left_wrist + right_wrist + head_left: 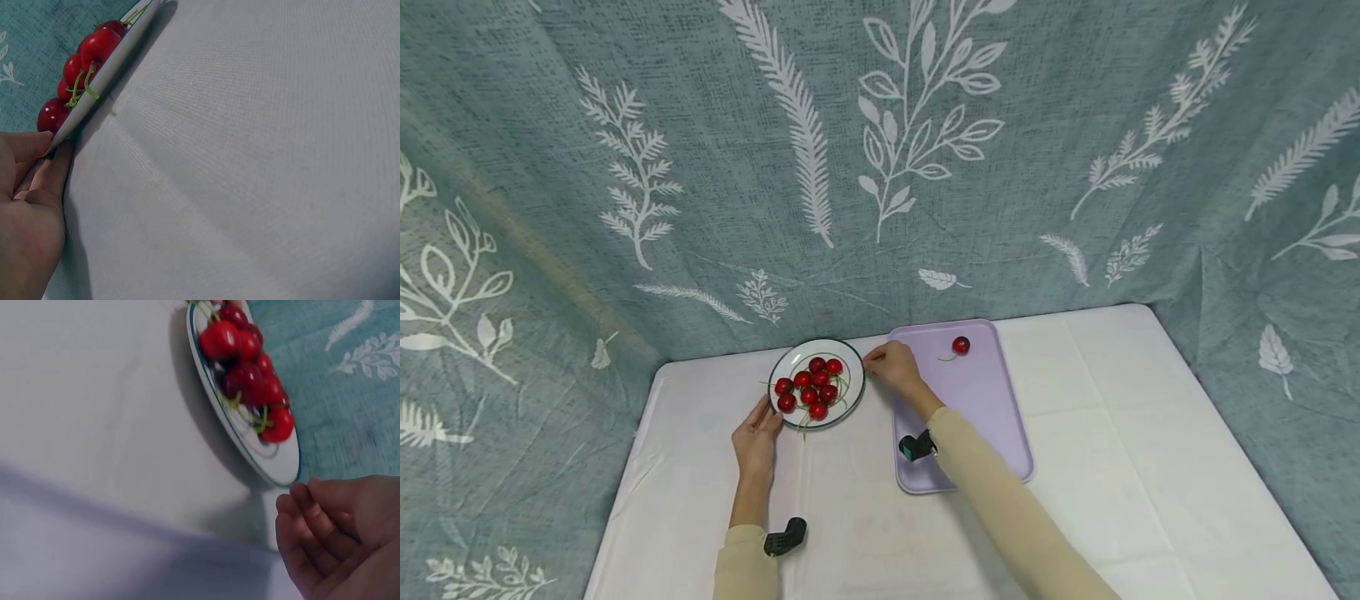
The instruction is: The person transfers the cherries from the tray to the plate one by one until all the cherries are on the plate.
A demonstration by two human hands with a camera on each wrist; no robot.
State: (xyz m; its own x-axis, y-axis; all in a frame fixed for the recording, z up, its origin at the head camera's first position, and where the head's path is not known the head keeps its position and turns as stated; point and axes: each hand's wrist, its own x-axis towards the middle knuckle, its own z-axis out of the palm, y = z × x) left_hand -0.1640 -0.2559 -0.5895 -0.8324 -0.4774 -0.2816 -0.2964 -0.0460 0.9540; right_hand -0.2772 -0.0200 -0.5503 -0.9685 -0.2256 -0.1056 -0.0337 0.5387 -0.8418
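A white plate (784,367) with a dark rim bears a heap of red cherries (808,396) with green stems. At the plate's lower left edge, my left hand (754,442) pinches the rim, thumb on top and fingers beneath, as the left wrist view shows. My right hand (893,367) is at the opposite side, its thumb and curled fingers (300,494) drawn together at the plate's right rim. In the right wrist view the cherries (244,381) lie heaped toward the far side of that hand.
Right of the plate lies a light purple tray (962,400), with a single cherry (961,345) near its far edge. My right forearm crosses over this tray. A white cloth covers the table (1097,417), and a green leaf-patterned curtain (850,275) hangs behind it.
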